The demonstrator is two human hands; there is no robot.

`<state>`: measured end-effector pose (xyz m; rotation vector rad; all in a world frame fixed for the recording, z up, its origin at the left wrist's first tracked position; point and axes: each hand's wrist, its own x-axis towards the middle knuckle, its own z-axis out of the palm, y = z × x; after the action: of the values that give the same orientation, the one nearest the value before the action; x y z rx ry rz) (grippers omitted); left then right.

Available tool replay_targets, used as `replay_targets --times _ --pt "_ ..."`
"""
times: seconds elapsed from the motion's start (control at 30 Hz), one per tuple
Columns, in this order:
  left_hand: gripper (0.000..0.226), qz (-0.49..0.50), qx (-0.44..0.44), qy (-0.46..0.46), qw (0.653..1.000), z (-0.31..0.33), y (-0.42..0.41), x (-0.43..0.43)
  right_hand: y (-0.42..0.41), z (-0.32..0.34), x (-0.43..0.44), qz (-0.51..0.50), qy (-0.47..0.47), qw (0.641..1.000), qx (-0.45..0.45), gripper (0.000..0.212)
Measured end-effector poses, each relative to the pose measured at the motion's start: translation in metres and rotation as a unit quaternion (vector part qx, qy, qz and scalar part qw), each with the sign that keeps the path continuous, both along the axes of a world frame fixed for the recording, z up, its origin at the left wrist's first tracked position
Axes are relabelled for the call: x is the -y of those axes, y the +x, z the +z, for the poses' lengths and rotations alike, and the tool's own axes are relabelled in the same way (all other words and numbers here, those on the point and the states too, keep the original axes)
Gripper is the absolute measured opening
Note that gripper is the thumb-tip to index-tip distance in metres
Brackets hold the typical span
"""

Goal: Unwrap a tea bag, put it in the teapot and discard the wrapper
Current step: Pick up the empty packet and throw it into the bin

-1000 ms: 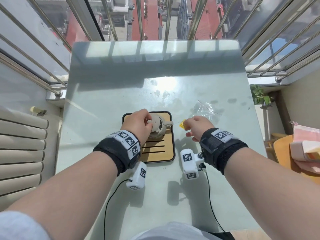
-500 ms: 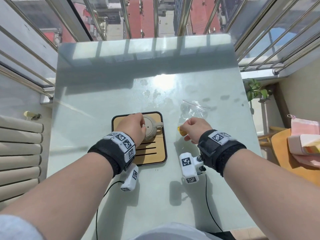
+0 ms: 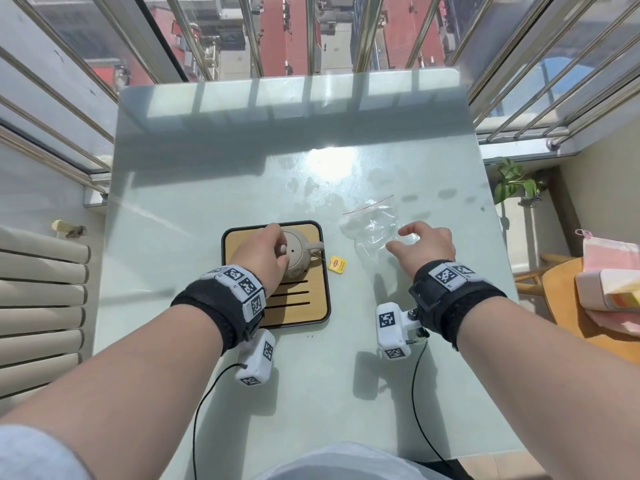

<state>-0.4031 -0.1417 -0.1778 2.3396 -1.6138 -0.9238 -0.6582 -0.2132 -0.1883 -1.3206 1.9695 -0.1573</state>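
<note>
Head view puts the teapot on the tray, its lid on under my left hand. A thin string runs from under the lid over the spout side to the yellow tag, which lies on the table just beside the tray, so I judge the tea bag sits inside the pot; I cannot see it. The clear wrapper lies crumpled on the table, right of the tag.

My worry is that wrapper: it is light and slick, and a clumsy sweep could push it off toward the railing instead of lifting it. Snagging the tag or string in passing could tug the lid askew or drag the bag out.

Left fingers are curled around the lid knob, wrist band up, forearm low. My right hand hovers over the wrapper's near edge, fingers spread and bent, holding nothing.
</note>
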Motion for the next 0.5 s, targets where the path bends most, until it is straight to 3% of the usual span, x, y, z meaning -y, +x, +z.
replay_targets --times 0.27,0.37,0.5 --pt "0.016 0.019 -0.009 0.103 0.994 -0.092 -0.016 -0.031 -0.012 -0.109 -0.030 0.056 0.216 0.974 0.045 0.056" --pt "0.028 0.051 -0.018 0.135 0.989 -0.119 -0.007 -0.043 0.000 -0.144 -0.040 0.051 0.215 0.973 0.068 0.049" --pt "0.034 0.057 -0.002 0.152 0.987 -0.146 0.005 -0.058 0.020 -0.177 -0.057 0.006 0.179 0.977 0.118 0.021"
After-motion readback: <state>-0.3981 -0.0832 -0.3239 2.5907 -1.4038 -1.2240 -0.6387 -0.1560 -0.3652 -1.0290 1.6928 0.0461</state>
